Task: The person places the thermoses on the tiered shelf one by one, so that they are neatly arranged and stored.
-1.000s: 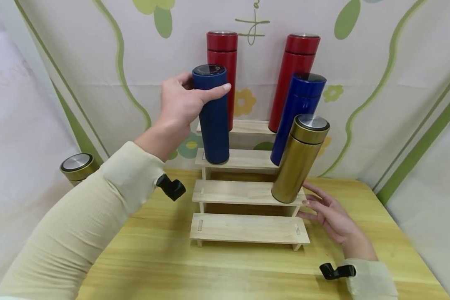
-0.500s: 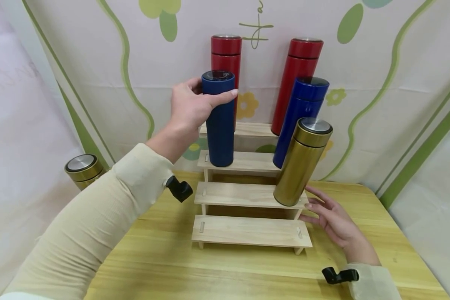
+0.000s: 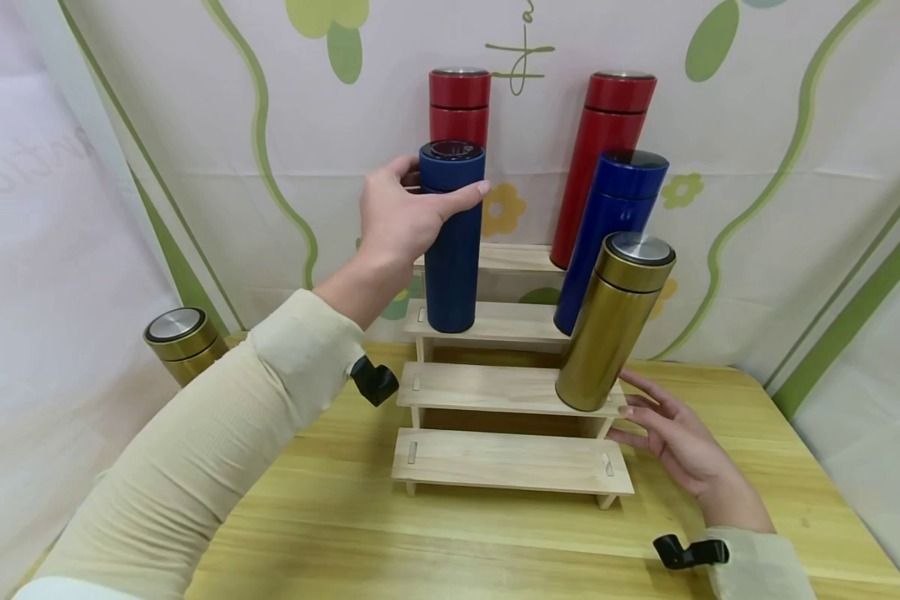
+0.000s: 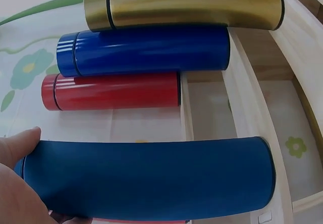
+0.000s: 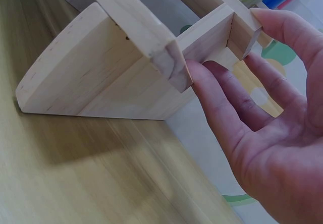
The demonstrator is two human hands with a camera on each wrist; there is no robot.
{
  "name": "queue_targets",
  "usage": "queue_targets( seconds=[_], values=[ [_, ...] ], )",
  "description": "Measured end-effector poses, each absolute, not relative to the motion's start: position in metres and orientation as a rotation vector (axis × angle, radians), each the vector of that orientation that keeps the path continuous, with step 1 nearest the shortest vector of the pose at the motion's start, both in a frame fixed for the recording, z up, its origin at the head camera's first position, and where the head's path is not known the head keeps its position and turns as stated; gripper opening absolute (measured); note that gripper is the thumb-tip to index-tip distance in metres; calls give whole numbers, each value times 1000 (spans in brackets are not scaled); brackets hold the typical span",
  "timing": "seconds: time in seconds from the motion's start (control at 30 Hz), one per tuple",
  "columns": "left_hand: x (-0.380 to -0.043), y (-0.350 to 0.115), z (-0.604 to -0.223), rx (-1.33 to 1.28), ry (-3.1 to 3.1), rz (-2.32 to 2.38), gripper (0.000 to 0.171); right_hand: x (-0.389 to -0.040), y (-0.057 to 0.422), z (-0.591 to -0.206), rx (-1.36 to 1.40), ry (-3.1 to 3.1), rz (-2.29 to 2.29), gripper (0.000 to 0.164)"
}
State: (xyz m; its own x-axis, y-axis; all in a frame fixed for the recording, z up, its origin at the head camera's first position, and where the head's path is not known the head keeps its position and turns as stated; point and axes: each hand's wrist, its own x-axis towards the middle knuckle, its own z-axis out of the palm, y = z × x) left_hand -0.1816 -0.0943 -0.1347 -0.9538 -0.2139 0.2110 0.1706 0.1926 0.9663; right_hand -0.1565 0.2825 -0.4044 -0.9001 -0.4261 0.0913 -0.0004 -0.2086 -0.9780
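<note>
My left hand [image 3: 401, 217] grips a dark blue thermos bottle [image 3: 453, 258] near its lid, thumb across the front. The bottle stands upright with its base at the left end of the second-highest step of a wooden stepped stand [image 3: 510, 458]. In the left wrist view the same blue thermos bottle [image 4: 151, 178] spans the foreground. At the stand's right side, my right hand [image 3: 675, 442] touches the step ends with spread fingers. The right wrist view shows its fingertips on two boards of the wooden stand [image 5: 171, 62]. A gold bottle [image 3: 611, 333] stands close by.
A glossy blue bottle [image 3: 607, 242] and a red bottle [image 3: 600, 158] stand on the right of the upper steps. Another red bottle [image 3: 459, 100] is behind the held one. A second gold bottle [image 3: 183, 342] is left, partly behind the sleeve. A patterned cloth [image 3: 367, 125] backs the table [image 3: 330, 517].
The top of the dark blue bottle and my left hand have shifted right, so the bottle is straighter, its base nearly in place. My right hand stays at the stand. The view shifted slightly.
</note>
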Motion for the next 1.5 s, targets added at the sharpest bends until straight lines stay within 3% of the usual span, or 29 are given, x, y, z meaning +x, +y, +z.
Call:
queue_targets(
  seconds=[1.0, 1.5],
  values=[
    [-183, -92, -145, 16, -2197, -1719, 69, -157, 281, -406, -496, 1774, -2188, 52],
    [-140, -130, -158, 123, -2234, -1774, 79, -158, 282, -406, -473, 1781, -2196, 52]
  ],
)
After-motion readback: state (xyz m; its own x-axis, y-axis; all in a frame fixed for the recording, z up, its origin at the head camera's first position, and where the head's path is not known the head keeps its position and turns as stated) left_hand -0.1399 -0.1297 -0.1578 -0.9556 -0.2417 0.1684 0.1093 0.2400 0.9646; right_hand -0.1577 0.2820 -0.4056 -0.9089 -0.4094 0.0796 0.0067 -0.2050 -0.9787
